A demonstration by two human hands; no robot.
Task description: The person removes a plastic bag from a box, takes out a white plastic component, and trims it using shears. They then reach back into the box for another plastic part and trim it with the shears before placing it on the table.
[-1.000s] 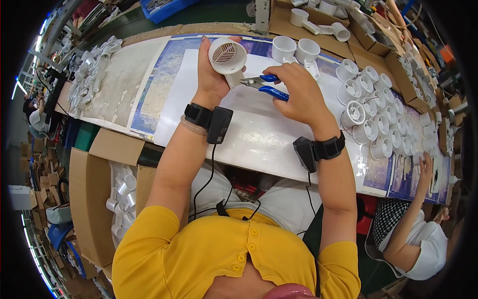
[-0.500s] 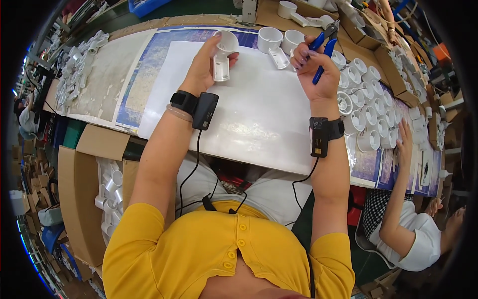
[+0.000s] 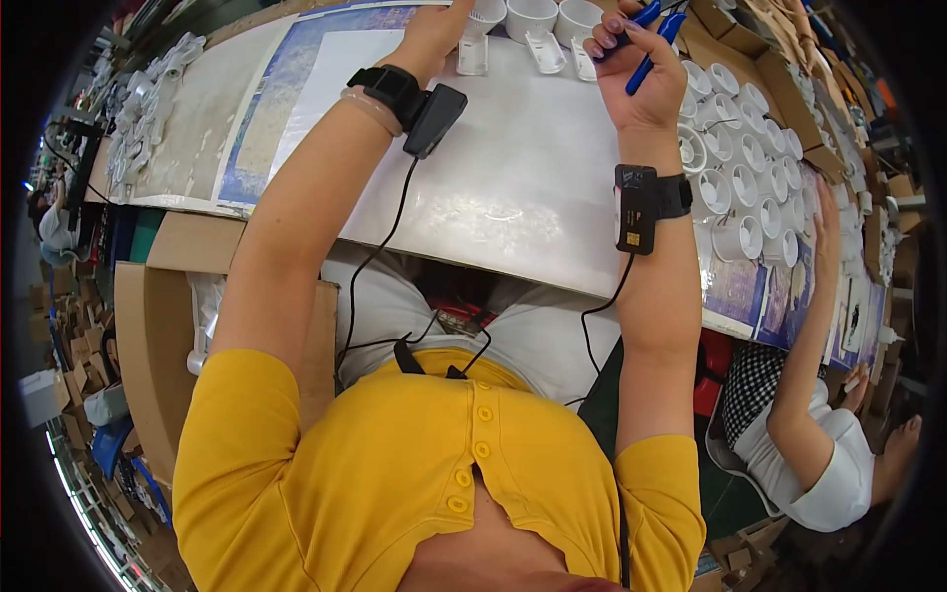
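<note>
At the upper edge, my left hand [image 3: 434,37] reaches to a white plastic cup [image 3: 473,56] with a flat hollow tab. Its fingers are closed at the cup's left side, partly cut off by the picture's edge. Two similar cups, a middle one [image 3: 531,18] and a right one [image 3: 577,20], stand in line beside it with tabs pointing toward me. My right hand [image 3: 646,89] is closed around blue-handled side cutters [image 3: 639,75], held above the table right of these cups. The cutters' jaws point away, near the top edge.
A white sheet [image 3: 493,168] covers the table in front of me. Several white cups [image 3: 750,187] stand packed at the right, beside a co-worker's arm [image 3: 814,296]. Small white parts [image 3: 148,128] lie piled far left. An open cardboard box [image 3: 148,365] with white parts stands at lower left.
My left hand has moved the white cup up and right, into line beside the two others. My right hand still holds the cutters. The whole view has shifted, so the table sits higher.
</note>
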